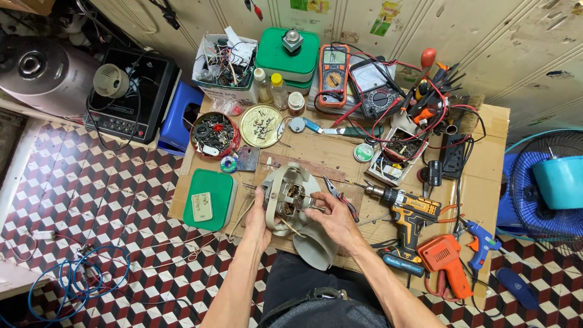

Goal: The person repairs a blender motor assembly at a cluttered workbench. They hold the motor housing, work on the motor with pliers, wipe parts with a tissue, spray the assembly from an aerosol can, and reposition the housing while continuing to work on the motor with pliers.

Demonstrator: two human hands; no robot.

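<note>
Low wooden table (486, 130), cluttered, seen from above. Centre-bottom: grey fan motor housing (285, 193) with copper windings showing, resting on the table edge near the person's lap. Left hand (260, 217) grips the housing's side at 9 o'clock, fingers curled around its rim. Right hand (328, 217) sits at 3 o'clock of the motor, thumb and fingertips pinched narrow at the core; looks like they hold a small part or shaft, too small to tell. Grey cover (316, 246) lies at 5 o'clock of the motor, just under the right wrist. Pliers (340, 195) at 2 o'clock of the right hand, near but apart. Cordless drill (405, 214) at 3 o'clock, orange heat gun (446, 261) and blue glue gun (480, 243) beyond it. Green lid (209, 199) with a small remote on it at 9 o'clock of the left hand. Red tin (214, 135) of parts and gold lid (261, 126) at 11 to 12 o'clock. Orange multimeter (333, 74) and a black meter (379, 91) at the far edge, red leads tangled around. Blue fan (534, 182) off the table at 3 o'clock; blue cable (73, 279) on the tiled floor at 8 o'clock.
</note>
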